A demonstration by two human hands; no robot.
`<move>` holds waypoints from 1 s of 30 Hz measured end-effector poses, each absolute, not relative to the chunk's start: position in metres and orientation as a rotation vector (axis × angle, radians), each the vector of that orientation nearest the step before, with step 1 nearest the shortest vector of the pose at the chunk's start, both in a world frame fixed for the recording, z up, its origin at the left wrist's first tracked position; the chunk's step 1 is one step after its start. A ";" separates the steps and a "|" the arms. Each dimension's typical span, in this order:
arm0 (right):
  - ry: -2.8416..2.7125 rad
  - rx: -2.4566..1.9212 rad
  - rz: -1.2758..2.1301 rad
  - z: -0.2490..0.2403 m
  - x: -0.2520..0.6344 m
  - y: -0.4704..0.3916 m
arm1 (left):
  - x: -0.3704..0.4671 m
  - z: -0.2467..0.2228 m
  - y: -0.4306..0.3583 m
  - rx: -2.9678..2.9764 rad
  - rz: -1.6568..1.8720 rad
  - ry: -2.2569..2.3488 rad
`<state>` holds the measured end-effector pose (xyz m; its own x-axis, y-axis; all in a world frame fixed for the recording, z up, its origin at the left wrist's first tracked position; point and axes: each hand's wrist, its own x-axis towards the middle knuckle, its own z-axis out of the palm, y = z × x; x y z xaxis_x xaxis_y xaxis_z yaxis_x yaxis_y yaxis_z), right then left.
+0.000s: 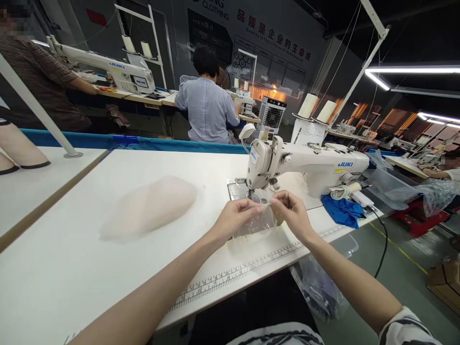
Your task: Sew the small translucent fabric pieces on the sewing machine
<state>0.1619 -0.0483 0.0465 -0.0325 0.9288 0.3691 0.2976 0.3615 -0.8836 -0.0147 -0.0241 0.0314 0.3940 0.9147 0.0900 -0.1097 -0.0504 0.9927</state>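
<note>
The left hand (237, 214) and right hand (295, 216) pinch a thin pale piece (266, 205), fingers nearly closed, just before the needle of the sewing machine (264, 165). Bare desk (118, 273) spreads left, around a beige fabric (158, 206); rightward, the machine's body and a blue cloth (343, 211) narrow the space. A printed ruler (230, 278) follows the front edge. Beyond, people sit at other machines in a dim workroom.
</note>
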 end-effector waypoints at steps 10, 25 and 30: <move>-1.578 -1.124 0.680 0.052 0.156 -0.051 | -0.012 0.033 -0.025 1.310 0.947 0.783; -1.470 -1.168 0.888 0.026 0.177 -0.040 | -0.043 0.052 -0.008 1.080 1.229 0.787; -1.549 -1.115 0.783 0.034 0.153 -0.055 | -0.058 0.065 -0.005 1.016 1.299 0.746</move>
<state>0.1533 -0.0549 0.0337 -0.0425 0.9323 0.3592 0.2632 0.3573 -0.8961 -0.0577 -0.0053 0.0646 0.1526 0.9834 0.0984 -0.4113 -0.0273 0.9111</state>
